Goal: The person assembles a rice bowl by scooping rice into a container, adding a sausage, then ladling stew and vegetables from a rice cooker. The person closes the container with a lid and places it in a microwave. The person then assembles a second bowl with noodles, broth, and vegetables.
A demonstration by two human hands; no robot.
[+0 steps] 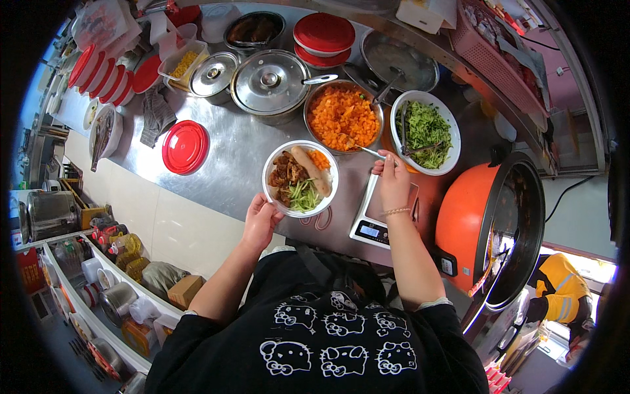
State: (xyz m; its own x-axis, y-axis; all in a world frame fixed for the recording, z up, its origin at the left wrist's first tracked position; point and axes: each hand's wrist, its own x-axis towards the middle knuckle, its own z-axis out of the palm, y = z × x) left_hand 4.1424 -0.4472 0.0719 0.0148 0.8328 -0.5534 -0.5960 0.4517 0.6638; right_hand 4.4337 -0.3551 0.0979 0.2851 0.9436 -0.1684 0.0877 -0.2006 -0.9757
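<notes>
My left hand (260, 220) pinches the near left rim of a round white bowl (268, 176). In the bowl lie a pale sausage (310, 171), brown cooked meat (287, 172), shredded green vegetable (304, 196) and a little diced carrot (319, 159). The fingers of my right hand (394, 176) are closed on the handle of a metal spoon (369, 152). Its far end rests in a steel bowl of diced carrot (342, 115). Beside that stands a white bowl of shredded green vegetable (425, 131) with a utensil in it. A digital kitchen scale (371, 231) lies under my right forearm.
A large orange rice cooker (466, 223), its lid raised, stands at the right. Behind the bowls are lidded steel pots (268, 85) and red-lidded tubs (323, 34). A red lid (186, 147) lies on the steel counter (230, 148). Stacked tubs (98, 75) occupy the far left.
</notes>
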